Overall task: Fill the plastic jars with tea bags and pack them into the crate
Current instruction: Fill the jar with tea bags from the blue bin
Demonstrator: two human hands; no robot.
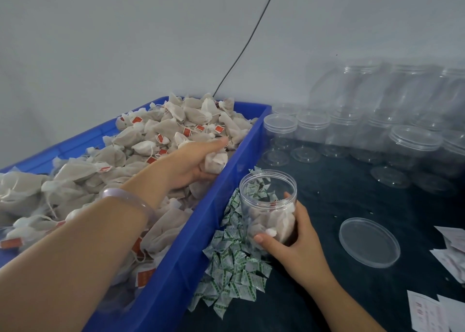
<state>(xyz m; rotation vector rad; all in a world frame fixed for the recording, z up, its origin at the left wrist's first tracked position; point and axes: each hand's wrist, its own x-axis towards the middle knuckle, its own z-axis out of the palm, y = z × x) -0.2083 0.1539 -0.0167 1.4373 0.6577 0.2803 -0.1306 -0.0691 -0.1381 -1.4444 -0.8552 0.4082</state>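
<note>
Hands as I see them: left hand (191, 167) grasps a beige mesh tea bag (216, 161) over the heaped blue plastic crate (191, 256), right hand (299, 241) clasps a lidless, part-filled clear plastic jar (266, 195) just beside the crate on the dark tabletop (352, 193).

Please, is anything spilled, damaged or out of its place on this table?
Nothing looks damaged. The small green-and-white paper sachets lie in a loose heap on the dark table against the blue plastic crate, with no container; this may simply be a working pile. A clear round plastic lid lies alone nearby.
</note>
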